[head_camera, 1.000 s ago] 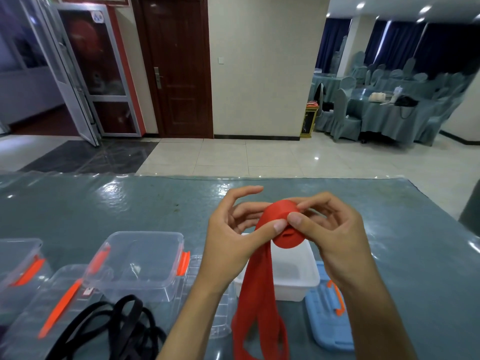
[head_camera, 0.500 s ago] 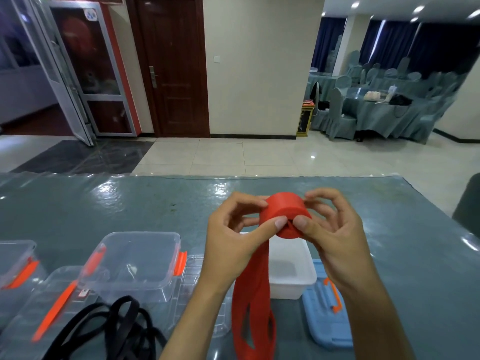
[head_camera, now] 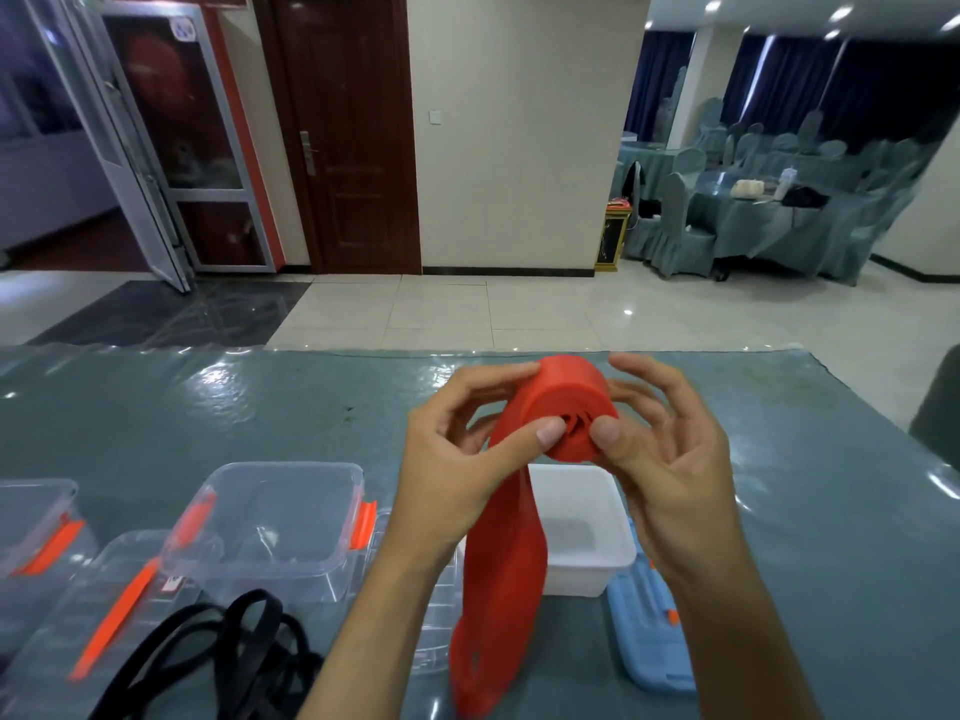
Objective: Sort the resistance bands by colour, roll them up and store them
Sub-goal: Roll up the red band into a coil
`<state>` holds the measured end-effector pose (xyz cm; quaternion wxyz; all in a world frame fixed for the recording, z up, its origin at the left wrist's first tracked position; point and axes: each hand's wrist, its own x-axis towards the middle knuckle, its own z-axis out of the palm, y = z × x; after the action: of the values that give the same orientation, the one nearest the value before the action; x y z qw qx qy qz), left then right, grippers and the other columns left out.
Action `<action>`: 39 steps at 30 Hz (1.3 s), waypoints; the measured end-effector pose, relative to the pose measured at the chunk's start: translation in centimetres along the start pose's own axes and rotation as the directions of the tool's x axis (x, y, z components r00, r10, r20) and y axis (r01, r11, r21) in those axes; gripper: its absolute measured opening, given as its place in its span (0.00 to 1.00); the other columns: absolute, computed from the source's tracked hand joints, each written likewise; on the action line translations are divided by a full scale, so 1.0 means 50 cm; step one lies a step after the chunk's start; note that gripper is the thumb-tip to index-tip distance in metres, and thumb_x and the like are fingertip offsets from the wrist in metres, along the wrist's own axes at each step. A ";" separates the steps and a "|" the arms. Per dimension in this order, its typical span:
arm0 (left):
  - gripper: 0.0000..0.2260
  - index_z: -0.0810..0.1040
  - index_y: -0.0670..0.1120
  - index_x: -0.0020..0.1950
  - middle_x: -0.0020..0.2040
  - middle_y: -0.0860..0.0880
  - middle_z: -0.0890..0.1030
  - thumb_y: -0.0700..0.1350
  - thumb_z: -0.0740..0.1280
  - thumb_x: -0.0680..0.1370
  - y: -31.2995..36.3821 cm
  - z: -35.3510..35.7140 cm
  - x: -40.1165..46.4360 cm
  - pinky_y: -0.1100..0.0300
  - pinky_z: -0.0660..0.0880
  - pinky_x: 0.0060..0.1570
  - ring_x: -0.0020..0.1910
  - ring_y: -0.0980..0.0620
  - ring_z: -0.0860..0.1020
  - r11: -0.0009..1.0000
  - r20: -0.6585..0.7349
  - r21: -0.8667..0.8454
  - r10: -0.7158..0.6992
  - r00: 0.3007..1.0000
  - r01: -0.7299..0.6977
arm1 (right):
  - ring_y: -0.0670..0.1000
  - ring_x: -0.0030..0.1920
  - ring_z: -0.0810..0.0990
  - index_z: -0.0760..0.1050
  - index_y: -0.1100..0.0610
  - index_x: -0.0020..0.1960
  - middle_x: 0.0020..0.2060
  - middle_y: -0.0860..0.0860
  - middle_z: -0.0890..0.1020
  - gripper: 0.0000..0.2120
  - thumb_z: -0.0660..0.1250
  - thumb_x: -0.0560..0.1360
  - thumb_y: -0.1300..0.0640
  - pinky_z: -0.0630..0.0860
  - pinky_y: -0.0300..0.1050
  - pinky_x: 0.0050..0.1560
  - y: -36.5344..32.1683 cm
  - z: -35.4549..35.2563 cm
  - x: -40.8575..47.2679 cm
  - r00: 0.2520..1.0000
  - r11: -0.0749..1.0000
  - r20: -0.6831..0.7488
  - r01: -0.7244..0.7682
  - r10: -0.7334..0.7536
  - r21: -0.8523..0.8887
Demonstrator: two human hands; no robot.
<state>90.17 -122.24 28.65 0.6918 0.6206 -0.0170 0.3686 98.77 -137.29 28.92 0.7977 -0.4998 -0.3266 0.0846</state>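
A wide red resistance band (head_camera: 563,402) is partly wound into a thick roll held up above the table. Its loose tail (head_camera: 498,605) hangs down to the table's near edge. My left hand (head_camera: 457,459) grips the roll from the left, thumb on its open end. My right hand (head_camera: 670,449) grips it from the right, thumb pressed on the same end and fingers curled behind. A tangle of black bands (head_camera: 218,662) lies at the lower left.
An open white box (head_camera: 587,558) stands under the roll, with a blue lid (head_camera: 649,636) to its right. Clear boxes with orange clasps (head_camera: 270,517) and clear lids (head_camera: 98,605) are at the left. A grey-blue glossy cloth covers the table (head_camera: 260,402).
The roll has grown thicker as both hands kept winding it. The hanging red tail has become shorter and the roll has risen slightly.
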 end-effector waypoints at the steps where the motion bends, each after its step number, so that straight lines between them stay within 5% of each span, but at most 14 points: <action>1: 0.20 0.86 0.52 0.61 0.59 0.46 0.86 0.44 0.82 0.70 0.002 -0.002 0.000 0.59 0.80 0.57 0.61 0.47 0.84 1.000 0.022 0.009 -0.003 1.000 0.003 | 0.57 0.57 0.87 0.82 0.48 0.63 0.58 0.55 0.86 0.25 0.82 0.70 0.44 0.84 0.47 0.52 0.002 0.008 -0.002 1.000 0.999 -0.023 0.011 -0.010 0.034; 7: 0.22 0.85 0.54 0.57 0.52 0.49 0.88 0.46 0.86 0.66 0.016 -0.036 0.018 0.60 0.81 0.57 0.55 0.49 0.87 0.986 0.012 0.165 -0.029 1.000 0.026 | 0.54 0.46 0.88 0.80 0.49 0.45 0.46 0.54 0.87 0.23 0.86 0.61 0.40 0.84 0.45 0.45 0.013 0.012 -0.002 0.992 0.992 -0.042 -0.120 0.122 0.043; 12: 0.15 0.87 0.54 0.52 0.52 0.48 0.88 0.49 0.82 0.67 0.007 -0.022 0.004 0.57 0.82 0.56 0.54 0.49 0.87 0.994 -0.005 0.080 -0.077 0.997 0.077 | 0.57 0.53 0.88 0.83 0.48 0.55 0.52 0.56 0.88 0.26 0.85 0.62 0.39 0.85 0.47 0.47 0.015 0.013 -0.002 0.993 0.998 -0.110 -0.039 0.033 -0.052; 16: 0.15 0.89 0.50 0.54 0.52 0.46 0.89 0.46 0.82 0.67 0.016 -0.026 0.011 0.56 0.82 0.57 0.54 0.47 0.87 0.998 0.002 0.045 -0.041 0.999 0.041 | 0.58 0.55 0.88 0.81 0.50 0.49 0.54 0.55 0.87 0.22 0.86 0.63 0.42 0.84 0.46 0.51 0.012 0.017 -0.004 0.997 0.998 -0.071 -0.037 0.040 0.052; 19: 0.14 0.89 0.49 0.51 0.49 0.46 0.89 0.44 0.83 0.66 0.020 -0.022 0.012 0.60 0.82 0.53 0.51 0.48 0.88 1.000 -0.052 0.023 0.003 0.999 -0.002 | 0.59 0.52 0.88 0.78 0.50 0.45 0.54 0.57 0.87 0.25 0.87 0.60 0.40 0.85 0.46 0.49 0.003 0.014 0.003 0.996 0.995 -0.009 -0.093 0.093 -0.042; 24: 0.11 0.89 0.49 0.50 0.55 0.44 0.88 0.44 0.81 0.68 0.008 0.002 0.014 0.59 0.80 0.57 0.58 0.46 0.86 0.996 -0.142 -0.076 0.035 0.989 -0.046 | 0.54 0.52 0.88 0.82 0.43 0.64 0.53 0.53 0.87 0.30 0.84 0.64 0.41 0.85 0.48 0.50 -0.012 0.026 0.020 1.000 1.000 -0.023 -0.020 0.020 -0.019; 28: 0.18 0.87 0.53 0.57 0.56 0.44 0.87 0.45 0.81 0.68 0.024 -0.006 0.033 0.59 0.81 0.57 0.58 0.47 0.86 0.995 -0.087 -0.086 0.037 0.996 -0.044 | 0.53 0.56 0.87 0.85 0.46 0.55 0.56 0.51 0.86 0.23 0.84 0.64 0.41 0.85 0.46 0.51 -0.015 0.046 0.027 0.999 0.994 -0.032 0.005 -0.001 0.108; 32: 0.22 0.83 0.56 0.57 0.55 0.46 0.88 0.47 0.84 0.66 0.033 -0.011 0.048 0.61 0.82 0.52 0.57 0.47 0.87 0.994 -0.146 -0.096 0.043 0.988 -0.057 | 0.55 0.55 0.86 0.82 0.51 0.51 0.54 0.56 0.85 0.26 0.86 0.61 0.41 0.85 0.48 0.51 -0.013 0.056 0.024 0.994 0.976 0.005 -0.110 0.111 0.185; 39: 0.15 0.88 0.49 0.59 0.57 0.46 0.88 0.47 0.80 0.72 0.016 -0.006 0.042 0.59 0.81 0.57 0.59 0.46 0.86 1.000 -0.031 -0.011 -0.001 1.000 0.001 | 0.53 0.51 0.87 0.84 0.44 0.51 0.51 0.54 0.88 0.16 0.83 0.64 0.48 0.85 0.45 0.44 -0.014 0.066 0.022 0.968 0.995 -0.250 0.003 0.022 0.097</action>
<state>91.13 -121.00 30.26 0.6957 0.6110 -0.0081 0.3777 97.47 -134.69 30.95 0.8554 -0.4690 -0.2163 0.0402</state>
